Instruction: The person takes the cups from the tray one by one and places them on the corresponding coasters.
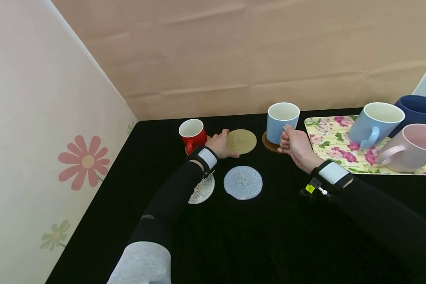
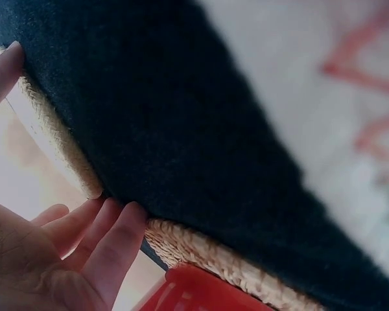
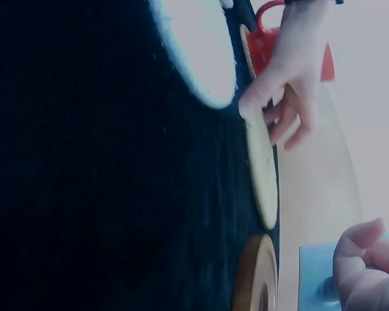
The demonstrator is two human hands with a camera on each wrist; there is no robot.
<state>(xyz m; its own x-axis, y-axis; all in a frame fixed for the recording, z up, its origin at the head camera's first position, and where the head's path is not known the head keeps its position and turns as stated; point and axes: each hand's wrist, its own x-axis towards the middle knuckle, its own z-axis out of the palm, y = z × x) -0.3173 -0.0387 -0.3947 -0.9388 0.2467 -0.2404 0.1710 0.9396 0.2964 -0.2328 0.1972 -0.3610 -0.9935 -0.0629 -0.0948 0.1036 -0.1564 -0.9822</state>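
My left hand (image 1: 220, 145) rests beside the round tan woven coaster (image 1: 244, 142), thumb and fingers spread at its left edge. In the left wrist view, the thumb touches one end of that coaster (image 2: 55, 133) and the fingers lie at the other. Just left of this hand, a red mug (image 1: 197, 139) stands on a woven coaster (image 2: 220, 262). My right hand (image 1: 299, 150) grips a light blue mug (image 1: 274, 128) by its handle. A gap shows in the right wrist view between the mug (image 3: 313, 272) and the brown wooden coaster (image 3: 249, 269) below it.
Nearer me lie a pale blue woven coaster (image 1: 243, 182) and a patterned white coaster (image 1: 203, 191), partly behind the left forearm. At right, a floral tray (image 1: 323, 136) bears another light blue mug (image 1: 362, 122), a navy mug (image 1: 417, 108) and a pink mug (image 1: 404, 156).
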